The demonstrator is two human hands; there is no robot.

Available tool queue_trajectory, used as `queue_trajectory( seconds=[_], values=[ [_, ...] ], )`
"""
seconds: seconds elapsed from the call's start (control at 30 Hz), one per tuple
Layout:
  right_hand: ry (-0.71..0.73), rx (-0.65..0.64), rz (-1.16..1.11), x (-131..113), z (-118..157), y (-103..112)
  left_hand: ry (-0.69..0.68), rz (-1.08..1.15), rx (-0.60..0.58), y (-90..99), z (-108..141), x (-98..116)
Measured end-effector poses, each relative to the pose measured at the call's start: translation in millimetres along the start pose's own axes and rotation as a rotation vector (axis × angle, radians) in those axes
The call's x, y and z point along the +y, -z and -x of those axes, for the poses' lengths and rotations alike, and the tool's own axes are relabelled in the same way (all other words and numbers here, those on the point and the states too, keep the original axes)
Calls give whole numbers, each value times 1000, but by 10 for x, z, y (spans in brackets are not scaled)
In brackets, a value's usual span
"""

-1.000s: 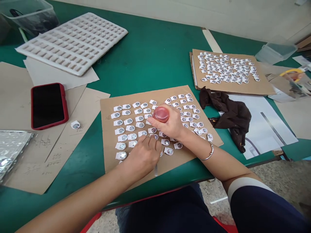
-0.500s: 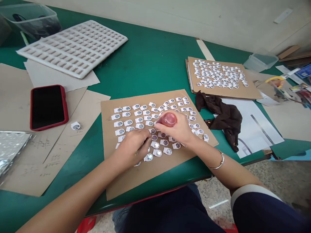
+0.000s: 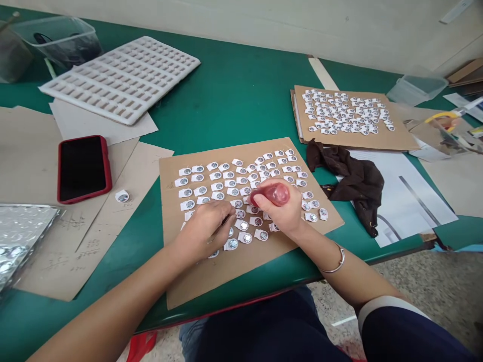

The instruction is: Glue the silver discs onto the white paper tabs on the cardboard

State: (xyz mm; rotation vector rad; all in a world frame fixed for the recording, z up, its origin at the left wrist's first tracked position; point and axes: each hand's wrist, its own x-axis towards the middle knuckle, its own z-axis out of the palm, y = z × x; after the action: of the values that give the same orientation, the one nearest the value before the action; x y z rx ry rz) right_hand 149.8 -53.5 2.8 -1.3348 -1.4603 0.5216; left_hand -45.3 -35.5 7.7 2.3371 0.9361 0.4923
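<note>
My right hand is wrapped round a small translucent red squeeze bottle. The bottle lies tilted in the fist, its narrower end pointing left, low over the cardboard sheet. Left of it, my left hand rests on the same sheet with fingers curled and pressed together; whatever they pinch, if anything, is hidden. Rows of small white tags with round, shiny silver-grey discs cover the sheet around both hands. Some tags are hidden under the hands.
Behind to the right, a second cardboard sheet bears many similar tags. A dark brown cloth lies in front of it. At left are a red-cased phone, a single loose tag, a white slotted tray and bubble wrap.
My right hand has shifted slightly right and down with the bottle, which now shows more of its side. The left hand stays almost in place. The view has turned slightly.
</note>
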Motion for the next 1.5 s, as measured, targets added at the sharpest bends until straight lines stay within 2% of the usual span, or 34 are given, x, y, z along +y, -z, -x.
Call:
queue_trajectory(
  seconds=[0.57,0.77,1.17,1.5],
  values=[
    [-27,-53,8,71,8,-40,-10,48,-8,20,12,9],
    [8,-62,0,70,13,-37,-13,49,21,4,14,-11],
    [53,-57,22,65,28,-32,10,93,1,38,-5,16],
    [25,-68,39,48,20,-30,9,91,3,36,-3,16]
  ],
)
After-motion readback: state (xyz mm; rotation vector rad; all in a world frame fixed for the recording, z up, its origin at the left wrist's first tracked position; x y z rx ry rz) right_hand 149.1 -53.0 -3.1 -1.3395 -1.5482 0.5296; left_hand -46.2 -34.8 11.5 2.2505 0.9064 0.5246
